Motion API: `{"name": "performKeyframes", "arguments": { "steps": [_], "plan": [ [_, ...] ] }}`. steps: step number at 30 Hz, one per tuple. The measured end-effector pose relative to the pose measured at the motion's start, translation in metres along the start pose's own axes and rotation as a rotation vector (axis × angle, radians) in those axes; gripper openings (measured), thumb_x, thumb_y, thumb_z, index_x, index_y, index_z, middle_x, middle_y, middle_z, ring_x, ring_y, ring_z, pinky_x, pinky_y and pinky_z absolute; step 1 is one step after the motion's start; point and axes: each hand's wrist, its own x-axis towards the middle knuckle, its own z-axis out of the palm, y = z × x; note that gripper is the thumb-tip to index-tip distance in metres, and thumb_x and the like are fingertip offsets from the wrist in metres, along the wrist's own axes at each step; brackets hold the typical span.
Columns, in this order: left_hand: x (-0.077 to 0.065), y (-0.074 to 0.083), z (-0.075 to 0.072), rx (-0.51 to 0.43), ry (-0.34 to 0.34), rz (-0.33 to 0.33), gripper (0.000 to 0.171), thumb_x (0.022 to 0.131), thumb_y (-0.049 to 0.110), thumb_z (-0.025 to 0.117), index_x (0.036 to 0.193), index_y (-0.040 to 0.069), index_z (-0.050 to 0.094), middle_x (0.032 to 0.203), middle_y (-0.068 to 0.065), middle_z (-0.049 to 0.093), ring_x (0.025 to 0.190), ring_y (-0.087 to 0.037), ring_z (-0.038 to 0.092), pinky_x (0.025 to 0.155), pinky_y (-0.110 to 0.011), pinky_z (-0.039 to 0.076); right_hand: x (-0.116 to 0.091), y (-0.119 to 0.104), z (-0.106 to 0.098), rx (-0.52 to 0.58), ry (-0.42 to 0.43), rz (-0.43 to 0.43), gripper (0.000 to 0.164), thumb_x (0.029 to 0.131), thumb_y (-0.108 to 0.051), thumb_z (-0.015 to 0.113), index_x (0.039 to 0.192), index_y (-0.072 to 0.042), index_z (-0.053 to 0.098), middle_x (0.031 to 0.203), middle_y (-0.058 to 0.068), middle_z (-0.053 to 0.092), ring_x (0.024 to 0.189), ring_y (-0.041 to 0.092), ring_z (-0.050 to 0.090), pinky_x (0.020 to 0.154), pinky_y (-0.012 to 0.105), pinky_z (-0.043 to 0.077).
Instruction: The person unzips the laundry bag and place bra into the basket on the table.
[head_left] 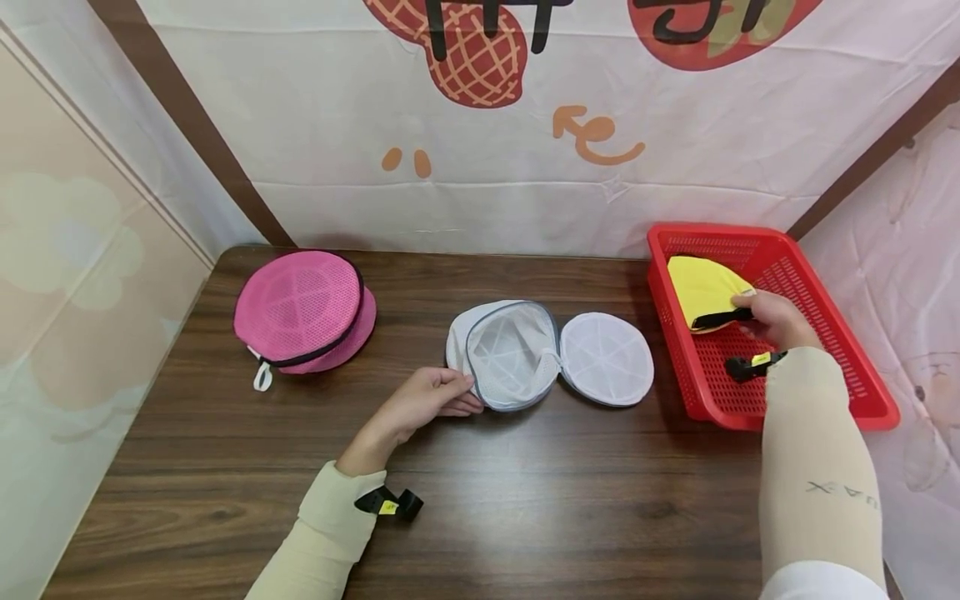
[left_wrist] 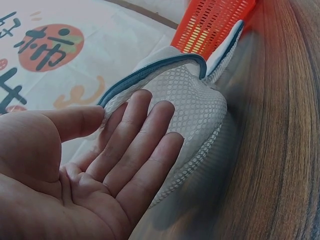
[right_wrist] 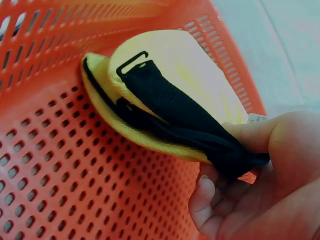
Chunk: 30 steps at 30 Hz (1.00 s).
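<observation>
My left hand (head_left: 427,398) pinches the near left rim of a white mesh laundry bag (head_left: 517,350) between thumb and fingers. Blue-grey piping edges the bag's round mouth, and its round lid (head_left: 607,358) is folded out to the right. In the left wrist view, the thumb lies on the piping and the fingers go behind the mesh (left_wrist: 195,107). Inside the red basket, my right hand (head_left: 783,319) grips one end of a folded yellow bra (head_left: 701,287). The bra's black straps (right_wrist: 172,105) hang along its side, with a small hook at the tip.
The red plastic basket (head_left: 862,400) stands at the right of the wooden table (head_left: 525,500), against the cloth backdrop (head_left: 315,100). A pink mesh laundry bag (head_left: 300,304) with black piping and a white loop lies at the back left.
</observation>
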Motion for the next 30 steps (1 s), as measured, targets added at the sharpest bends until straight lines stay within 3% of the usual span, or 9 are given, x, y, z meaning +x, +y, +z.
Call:
{"name": "performKeyframes", "arguments": {
  "steps": [3, 6, 12, 21, 25, 30],
  "plan": [
    [0.0, -0.001, 0.0, 0.002, 0.0, 0.001, 0.036, 0.108, 0.016, 0.05, 0.113, -0.016, 0.064, 0.104, -0.026, 0.073, 0.101, -0.033, 0.072, 0.097, -0.051, 0.056, 0.001, 0.005, 0.005, -0.06, 0.051, -0.006, 0.027, 0.108, -0.027, 0.047, 0.12, -0.004, 0.05, 0.079, -0.012, 0.059, 0.071, 0.006, 0.057, 0.069, 0.019, 0.055],
    [0.001, -0.001, 0.0, 0.006, -0.001, 0.003, 0.036, 0.108, 0.016, 0.05, 0.114, -0.017, 0.064, 0.104, -0.027, 0.073, 0.1, -0.032, 0.072, 0.097, -0.051, 0.055, 0.0, 0.008, 0.011, -0.107, 0.093, 0.034, 0.04, 0.107, -0.031, 0.048, 0.129, 0.003, 0.043, 0.078, -0.01, 0.06, 0.067, 0.005, 0.06, 0.069, 0.02, 0.058],
    [0.001, 0.0, 0.001, 0.013, -0.002, 0.005, 0.036, 0.108, 0.016, 0.05, 0.114, -0.017, 0.064, 0.105, -0.027, 0.072, 0.101, -0.033, 0.072, 0.097, -0.051, 0.055, 0.002, 0.007, 0.014, -0.079, -0.027, 0.152, 0.041, 0.108, -0.036, 0.044, 0.119, 0.004, 0.045, 0.07, -0.005, 0.064, 0.062, 0.002, 0.063, 0.069, 0.017, 0.058],
    [0.001, 0.0, 0.002, 0.009, 0.003, 0.007, 0.036, 0.108, 0.016, 0.05, 0.113, -0.016, 0.064, 0.104, -0.027, 0.073, 0.101, -0.032, 0.072, 0.097, -0.051, 0.055, 0.009, 0.005, 0.018, 0.043, -0.059, 0.07, 0.032, 0.108, -0.032, 0.045, 0.115, -0.001, 0.045, 0.074, -0.003, 0.064, 0.066, 0.004, 0.064, 0.069, 0.019, 0.058],
    [0.002, -0.002, 0.002, 0.004, 0.002, 0.01, 0.035, 0.108, 0.016, 0.05, 0.113, -0.016, 0.064, 0.104, -0.027, 0.073, 0.101, -0.032, 0.072, 0.097, -0.05, 0.056, 0.011, 0.005, 0.018, 0.032, -0.074, 0.059, 0.03, 0.109, -0.031, 0.044, 0.117, -0.002, 0.045, 0.076, -0.003, 0.065, 0.068, 0.004, 0.064, 0.07, 0.019, 0.058],
    [0.003, -0.003, 0.002, 0.001, 0.003, 0.009, 0.035, 0.108, 0.016, 0.049, 0.112, -0.016, 0.064, 0.104, -0.026, 0.073, 0.103, -0.037, 0.07, 0.096, -0.049, 0.056, 0.011, 0.005, 0.02, -0.063, -0.073, 0.061, 0.037, 0.108, -0.032, 0.045, 0.122, 0.002, 0.044, 0.075, -0.004, 0.064, 0.067, 0.002, 0.063, 0.07, 0.018, 0.058]
  ]
}}
